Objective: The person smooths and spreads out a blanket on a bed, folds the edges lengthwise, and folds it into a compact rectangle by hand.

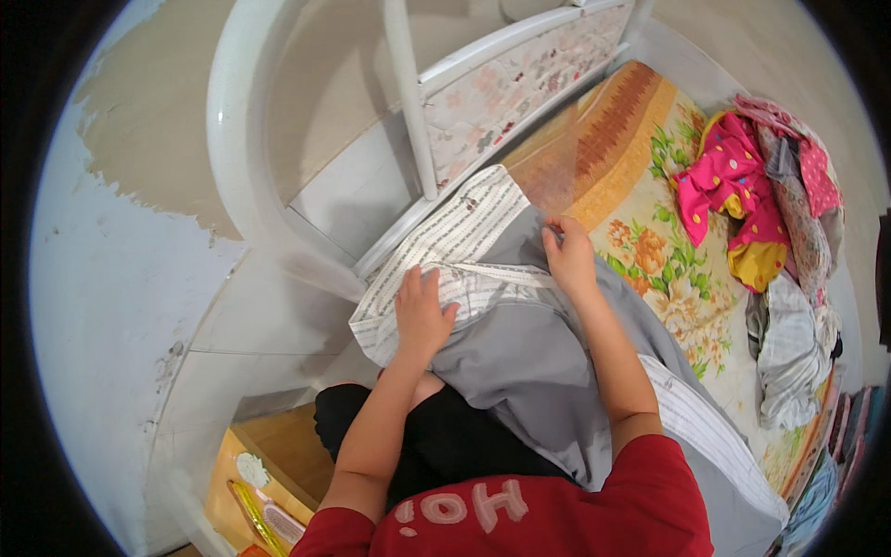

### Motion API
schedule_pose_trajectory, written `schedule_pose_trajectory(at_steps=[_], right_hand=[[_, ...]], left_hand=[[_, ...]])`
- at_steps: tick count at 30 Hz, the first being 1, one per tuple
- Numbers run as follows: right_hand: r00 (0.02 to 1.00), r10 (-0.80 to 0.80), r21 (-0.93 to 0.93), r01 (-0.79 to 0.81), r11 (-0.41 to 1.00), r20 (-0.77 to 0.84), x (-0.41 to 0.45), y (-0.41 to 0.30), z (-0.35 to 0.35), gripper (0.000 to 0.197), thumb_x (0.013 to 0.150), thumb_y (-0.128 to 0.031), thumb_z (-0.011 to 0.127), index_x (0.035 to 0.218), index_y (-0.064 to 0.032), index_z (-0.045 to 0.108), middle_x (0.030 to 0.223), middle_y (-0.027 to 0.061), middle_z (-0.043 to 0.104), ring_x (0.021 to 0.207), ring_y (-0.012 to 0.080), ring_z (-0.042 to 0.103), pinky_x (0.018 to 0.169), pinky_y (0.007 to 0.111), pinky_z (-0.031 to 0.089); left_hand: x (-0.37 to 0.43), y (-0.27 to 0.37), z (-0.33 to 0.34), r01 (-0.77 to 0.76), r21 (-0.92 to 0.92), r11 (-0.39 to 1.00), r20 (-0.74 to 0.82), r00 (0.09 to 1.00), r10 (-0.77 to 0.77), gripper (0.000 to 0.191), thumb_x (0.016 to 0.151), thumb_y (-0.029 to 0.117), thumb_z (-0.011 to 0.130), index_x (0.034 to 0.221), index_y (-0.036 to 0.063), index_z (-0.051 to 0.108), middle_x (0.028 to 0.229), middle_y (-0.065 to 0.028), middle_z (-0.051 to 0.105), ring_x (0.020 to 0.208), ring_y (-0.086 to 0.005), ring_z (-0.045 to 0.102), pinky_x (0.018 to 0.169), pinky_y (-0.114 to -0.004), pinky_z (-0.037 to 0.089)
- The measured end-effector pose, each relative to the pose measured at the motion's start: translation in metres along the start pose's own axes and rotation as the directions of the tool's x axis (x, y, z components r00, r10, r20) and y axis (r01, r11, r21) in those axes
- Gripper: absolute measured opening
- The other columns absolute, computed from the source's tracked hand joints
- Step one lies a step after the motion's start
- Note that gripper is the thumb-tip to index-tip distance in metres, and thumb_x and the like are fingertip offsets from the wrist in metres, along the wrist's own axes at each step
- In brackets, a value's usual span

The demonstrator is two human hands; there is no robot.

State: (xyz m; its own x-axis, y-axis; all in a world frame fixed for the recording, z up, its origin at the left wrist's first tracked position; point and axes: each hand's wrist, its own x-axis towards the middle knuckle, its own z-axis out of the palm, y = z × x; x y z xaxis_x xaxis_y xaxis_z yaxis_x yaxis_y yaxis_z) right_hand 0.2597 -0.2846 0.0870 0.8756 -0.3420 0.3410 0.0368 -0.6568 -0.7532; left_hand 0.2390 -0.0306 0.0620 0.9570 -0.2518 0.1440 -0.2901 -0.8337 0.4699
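Note:
A large grey cloth (515,348) with a white, grey-striped border (466,216) is spread over the bed and across my lap. Its border is doubled over, and a narrow striped fold runs between my hands. My left hand (423,313) lies flat on the striped part, fingers and thumb spread, gripping nothing. Near the far edge of the grey part, my right hand (569,254) has thumb and index finger pinched together on the fabric. How much cloth is between those fingertips is hidden.
Under the cloth lies a floral mattress (647,257). A white metal bed frame with a padded floral headboard (515,83) borders it. Crumpled pink clothes (731,174) and a pale garment (790,355) lie to the right. At lower left, a hairbrush (278,519) rests on a wooden surface (226,463).

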Motion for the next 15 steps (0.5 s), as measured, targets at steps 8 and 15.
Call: schedule_pose_trajectory(at_steps=[8,15], right_hand=[[0.969,-0.025,-0.181,0.072,0.981,0.246,0.031,0.011,0.033,0.023,0.077,-0.017,0.064,0.097,-0.0055,0.062,0.099,0.0128,0.06,0.096,0.0339,0.053,0.084,0.042,0.042],[0.961,-0.259,-0.332,0.213,0.919,-0.099,0.061,0.057,0.047,0.025,0.074,-0.011,0.066,0.098,-0.0058,0.06,0.107,0.0114,0.058,0.101,0.0333,0.051,0.091,0.044,0.037]], left_hand=[[-0.008,0.0,0.005,-0.131,0.01,0.991,-0.086,0.988,0.131,0.058,0.073,0.02,0.07,0.124,0.0029,0.048,0.133,-0.0237,0.037,0.123,-0.0417,0.034,0.101,-0.05,0.027],[-0.005,0.002,0.004,-0.139,-0.006,0.99,-0.068,0.988,0.138,0.06,0.074,0.018,0.069,0.126,0.0026,0.045,0.133,-0.0243,0.036,0.124,-0.0422,0.033,0.101,-0.049,0.028]])
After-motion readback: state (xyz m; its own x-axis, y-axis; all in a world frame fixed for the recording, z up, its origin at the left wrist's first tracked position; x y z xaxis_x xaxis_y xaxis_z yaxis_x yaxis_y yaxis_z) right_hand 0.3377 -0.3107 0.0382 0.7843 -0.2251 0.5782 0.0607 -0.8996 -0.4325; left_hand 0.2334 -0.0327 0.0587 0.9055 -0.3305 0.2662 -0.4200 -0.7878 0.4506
